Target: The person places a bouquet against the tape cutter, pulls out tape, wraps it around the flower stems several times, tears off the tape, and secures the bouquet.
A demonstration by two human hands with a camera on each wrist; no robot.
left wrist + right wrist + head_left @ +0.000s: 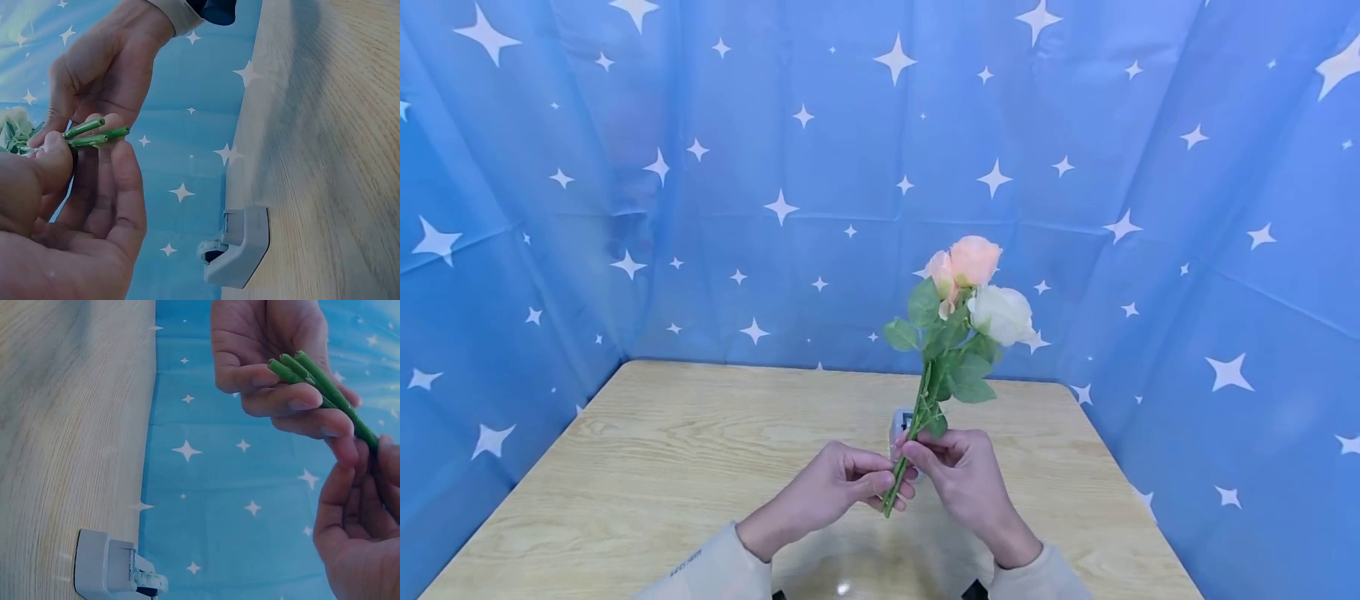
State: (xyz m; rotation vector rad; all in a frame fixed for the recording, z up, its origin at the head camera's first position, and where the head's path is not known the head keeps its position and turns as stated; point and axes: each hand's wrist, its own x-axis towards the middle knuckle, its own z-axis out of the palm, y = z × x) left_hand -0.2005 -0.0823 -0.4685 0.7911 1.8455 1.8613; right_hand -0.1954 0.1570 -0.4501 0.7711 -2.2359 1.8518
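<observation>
In the head view, two peach roses and a white rose lean up and to the right, with green leaves below the blooms. My left hand pinches the bundled green stems close to their cut ends. A little higher, my right hand pinches the same stems between thumb and fingers. Both wrist views show the three stem ends side by side, the left fingers curled beneath them. The bouquet is held above the table, apart from it.
A grey tape dispenser stands on the wooden table, partly hidden behind the hands in the head view. Blue curtains with white stars hang behind and along both sides of the table.
</observation>
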